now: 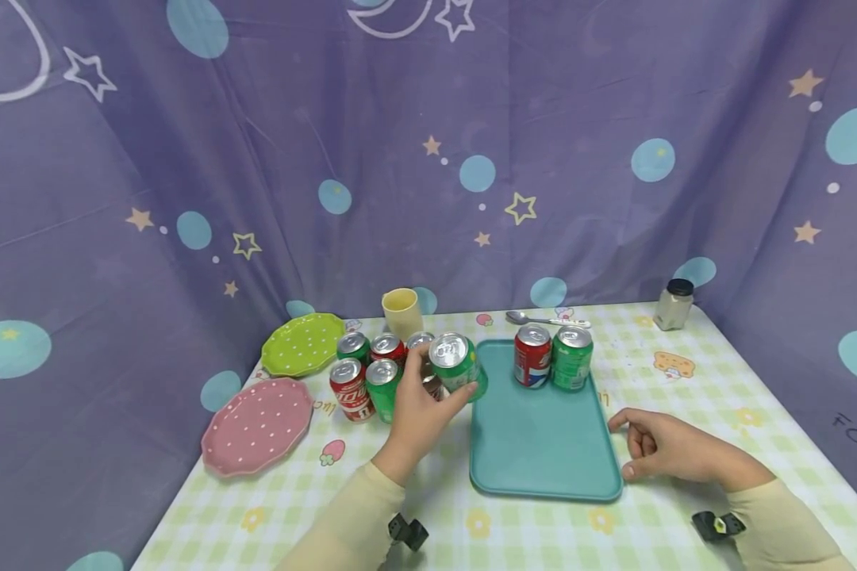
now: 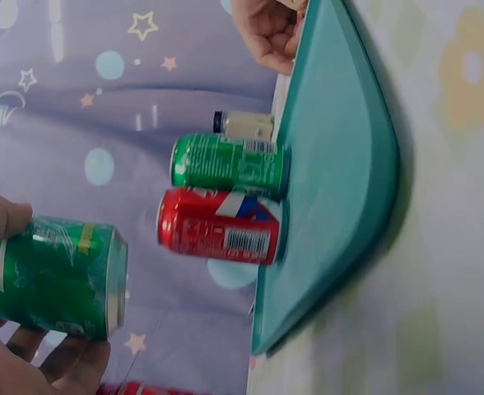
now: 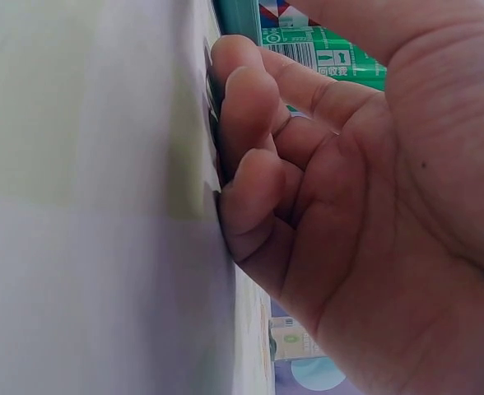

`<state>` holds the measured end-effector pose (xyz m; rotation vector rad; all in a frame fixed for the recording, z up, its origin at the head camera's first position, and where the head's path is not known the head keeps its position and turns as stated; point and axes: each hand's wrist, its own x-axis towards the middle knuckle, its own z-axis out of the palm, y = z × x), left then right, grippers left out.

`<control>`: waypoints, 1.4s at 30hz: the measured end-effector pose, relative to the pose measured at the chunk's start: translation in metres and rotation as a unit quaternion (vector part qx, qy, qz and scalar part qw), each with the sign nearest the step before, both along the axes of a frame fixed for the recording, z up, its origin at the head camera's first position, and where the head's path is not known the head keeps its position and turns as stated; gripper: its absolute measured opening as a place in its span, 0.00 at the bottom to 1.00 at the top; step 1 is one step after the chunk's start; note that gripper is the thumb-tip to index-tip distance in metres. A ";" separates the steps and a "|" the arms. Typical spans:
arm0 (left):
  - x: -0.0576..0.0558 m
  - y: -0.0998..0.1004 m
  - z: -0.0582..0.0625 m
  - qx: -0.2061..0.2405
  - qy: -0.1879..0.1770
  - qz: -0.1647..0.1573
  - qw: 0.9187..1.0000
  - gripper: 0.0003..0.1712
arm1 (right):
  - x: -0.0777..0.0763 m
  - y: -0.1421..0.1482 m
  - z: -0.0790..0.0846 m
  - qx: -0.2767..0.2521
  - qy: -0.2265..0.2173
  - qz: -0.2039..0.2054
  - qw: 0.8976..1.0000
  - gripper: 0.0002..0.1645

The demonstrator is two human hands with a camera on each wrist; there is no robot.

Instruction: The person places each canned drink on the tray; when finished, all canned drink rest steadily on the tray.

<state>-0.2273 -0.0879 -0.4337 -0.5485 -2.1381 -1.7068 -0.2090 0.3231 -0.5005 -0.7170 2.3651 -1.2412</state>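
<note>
My left hand grips a green soda can, raised in the air at the left edge of a teal tray. The left wrist view shows this can with its base clear of any surface. At the tray's far end, a red and blue soda can and another green can stand side by side. My right hand rests on the tablecloth beside the tray's right edge, fingers loosely curled and holding nothing. Behind my left hand, several more cans stand grouped, among them a red one.
A pink dotted plate and a green dotted plate lie at the left. Toward the back are a yellow cup, a spoon and a black-lidded jar. A purple curtain hangs behind the table.
</note>
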 end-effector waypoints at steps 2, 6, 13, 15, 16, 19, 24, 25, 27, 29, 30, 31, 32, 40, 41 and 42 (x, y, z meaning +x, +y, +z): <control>-0.004 0.009 -0.001 -0.007 -0.010 0.011 1.000 0.41 | 0.000 0.000 0.000 -0.002 -0.005 -0.002 1.000 0.37; -0.012 0.025 -0.004 -0.008 -0.036 0.019 0.999 0.41 | 0.001 -0.001 0.000 -0.003 -0.010 -0.007 1.000 0.37; -0.026 0.048 -0.010 -0.001 -0.062 0.029 0.998 0.41 | 0.002 -0.002 0.002 -0.003 -0.009 -0.010 1.000 0.38; -0.030 0.053 -0.014 -0.003 -0.071 0.032 0.997 0.41 | 0.002 -0.003 0.003 -0.001 -0.010 -0.011 1.000 0.38; -0.032 0.056 -0.015 -0.003 -0.076 0.034 0.997 0.41 | 0.002 -0.003 0.003 -0.001 -0.009 -0.011 1.000 0.38; -0.038 0.062 -0.022 -0.011 -0.090 0.045 0.995 0.42 | 0.001 -0.002 0.002 0.003 -0.011 -0.012 1.000 0.38; -0.049 0.070 -0.032 -0.025 -0.107 0.065 0.992 0.42 | 0.001 -0.003 0.002 0.001 -0.012 -0.012 1.000 0.38; -0.051 0.072 -0.033 -0.025 -0.109 0.067 0.991 0.42 | 0.001 -0.003 0.002 0.005 -0.013 -0.014 1.000 0.38; -0.056 0.076 -0.036 -0.021 -0.115 0.068 0.991 0.42 | 0.001 -0.003 0.003 0.007 -0.014 -0.018 1.000 0.38; -0.061 0.079 -0.038 -0.019 -0.118 0.071 0.990 0.42 | 0.002 -0.002 0.004 0.009 -0.015 -0.019 1.000 0.38; -0.063 0.081 -0.039 -0.021 -0.121 0.075 0.990 0.42 | 0.002 -0.002 0.005 0.008 -0.016 -0.019 1.000 0.38; -0.066 0.082 -0.041 -0.022 -0.122 0.078 0.989 0.42 | 0.002 -0.002 0.005 0.009 -0.016 -0.020 1.000 0.38; -0.068 0.084 -0.043 -0.024 -0.125 0.081 0.989 0.42 | 0.002 -0.002 0.005 0.007 -0.016 -0.019 1.000 0.38; -0.081 0.086 -0.054 -0.033 -0.138 0.097 0.985 0.42 | 0.003 -0.005 0.006 0.001 -0.019 -0.016 1.000 0.37; -0.082 0.086 -0.054 -0.035 -0.141 0.098 0.985 0.42 | 0.003 -0.005 0.006 0.002 -0.019 -0.016 1.000 0.37; -0.083 0.086 -0.055 -0.037 -0.145 0.097 0.984 0.42 | 0.003 -0.005 0.006 0.002 -0.018 -0.017 1.000 0.37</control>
